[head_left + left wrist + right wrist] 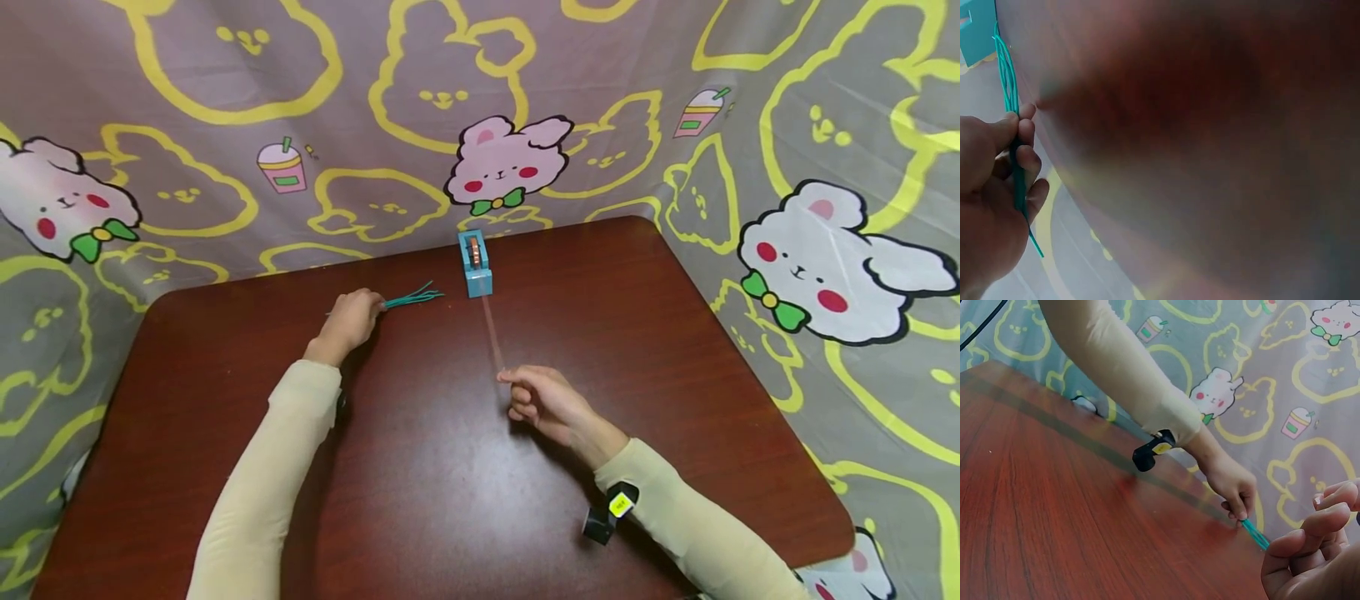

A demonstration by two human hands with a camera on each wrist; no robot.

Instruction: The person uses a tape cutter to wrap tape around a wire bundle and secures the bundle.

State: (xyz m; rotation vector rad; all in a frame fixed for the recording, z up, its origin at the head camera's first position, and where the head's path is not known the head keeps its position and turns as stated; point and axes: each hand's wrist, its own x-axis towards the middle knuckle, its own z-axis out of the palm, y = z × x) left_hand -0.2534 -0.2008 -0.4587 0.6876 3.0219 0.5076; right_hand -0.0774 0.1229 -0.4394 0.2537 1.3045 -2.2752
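Observation:
My left hand (352, 321) grips a bundle of thin teal strands, apparently wires (411, 297), just over the far left of the table. In the left wrist view the wires (1007, 81) lie between thumb and fingers, their loose ends fanning toward the dispenser. A blue tape dispenser (479, 285) with a tape roll (475, 252) stands near the far edge. From it a clear strip of tape (491, 329) stretches toward me. The thumb and forefinger of my right hand (551, 404) pinch the strip's free end; its other fingers are curled.
The dark red-brown table (420, 500) has rounded corners. Patterned cloth (360, 108) hangs close behind its far edge and along the sides. A black wrist camera (600, 525) hangs under the right forearm, another (1144, 457) on the left wrist.

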